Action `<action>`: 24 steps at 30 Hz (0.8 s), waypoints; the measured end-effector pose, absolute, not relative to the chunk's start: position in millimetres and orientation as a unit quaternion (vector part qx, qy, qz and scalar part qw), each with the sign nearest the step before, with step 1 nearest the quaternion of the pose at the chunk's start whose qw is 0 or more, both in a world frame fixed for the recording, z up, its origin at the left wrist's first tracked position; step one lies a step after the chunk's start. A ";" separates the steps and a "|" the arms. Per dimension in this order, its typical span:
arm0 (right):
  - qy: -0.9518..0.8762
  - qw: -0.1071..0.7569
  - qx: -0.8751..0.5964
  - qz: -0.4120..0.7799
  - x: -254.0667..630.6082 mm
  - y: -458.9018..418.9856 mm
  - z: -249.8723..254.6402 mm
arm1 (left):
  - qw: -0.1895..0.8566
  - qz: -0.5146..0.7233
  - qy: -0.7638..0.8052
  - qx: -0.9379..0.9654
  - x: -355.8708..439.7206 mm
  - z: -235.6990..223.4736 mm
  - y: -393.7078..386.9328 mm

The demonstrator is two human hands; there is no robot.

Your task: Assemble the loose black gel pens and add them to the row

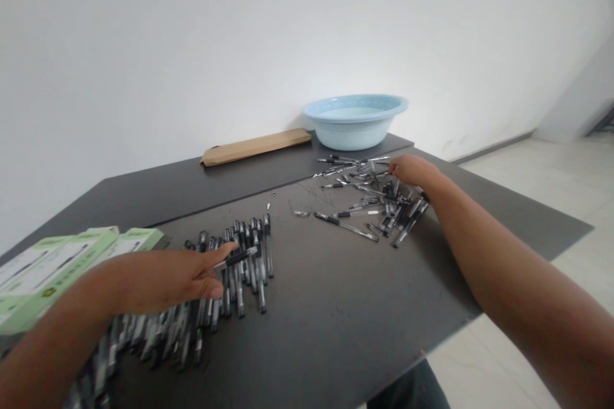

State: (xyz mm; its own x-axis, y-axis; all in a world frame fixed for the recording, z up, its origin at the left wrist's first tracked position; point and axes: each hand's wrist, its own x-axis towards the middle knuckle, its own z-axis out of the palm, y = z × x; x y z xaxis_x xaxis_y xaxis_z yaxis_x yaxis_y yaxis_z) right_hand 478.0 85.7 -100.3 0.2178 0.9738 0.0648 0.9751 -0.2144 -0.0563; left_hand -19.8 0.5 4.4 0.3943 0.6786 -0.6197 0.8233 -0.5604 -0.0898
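Note:
My left hand is closed on a pen with a clear barrel and black grip, held above a row of pens. Beneath it, many capped pens lie side by side in a long row, partly hidden by my hand and forearm. On the right, my right hand reaches into a loose heap of pens. Its fingertips are pinched together on what looks like a pen at the heap's far side. Several pens in this heap point in different directions.
A light blue basin stands at the back of the dark table, against the wall. Left of it lies a flat brown cardboard piece. Green and white pen boxes sit at the left. Small clear bits lie mid-table.

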 end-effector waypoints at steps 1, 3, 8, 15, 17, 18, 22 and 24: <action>-0.625 0.046 -0.779 -0.011 478.1 84.8 -98.5 | 0.134 -0.326 0.453 0.819 -18.9 4.7 0.3; -0.625 0.053 -0.779 -0.018 477.5 83.2 -94.9 | 0.144 -0.338 0.456 0.811 -17.9 4.8 0.2; -0.619 0.074 -0.781 -0.034 473.1 81.6 -89.8 | 0.142 -0.331 0.465 0.809 -17.2 1.3 0.4; -0.595 0.092 -0.797 -0.049 471.9 79.6 -91.4 | 0.145 -0.341 0.470 0.801 -9.7 0.9 -2.3; -0.585 0.095 -0.804 -0.052 472.9 77.8 -92.1 | 0.146 -0.345 0.467 0.801 -9.3 -0.2 -2.8; -0.580 0.096 -0.807 -0.053 473.4 76.9 -92.4 | 0.146 -0.346 0.468 0.800 -9.4 -1.1 -3.0; -0.566 0.100 -0.816 -0.054 473.6 74.8 -91.9 | 0.143 -0.332 0.474 0.803 -10.8 -5.0 -2.5; -0.563 0.104 -0.818 -0.055 472.7 75.4 -90.8 | 0.145 -0.336 0.484 0.795 -12.3 -6.3 -1.3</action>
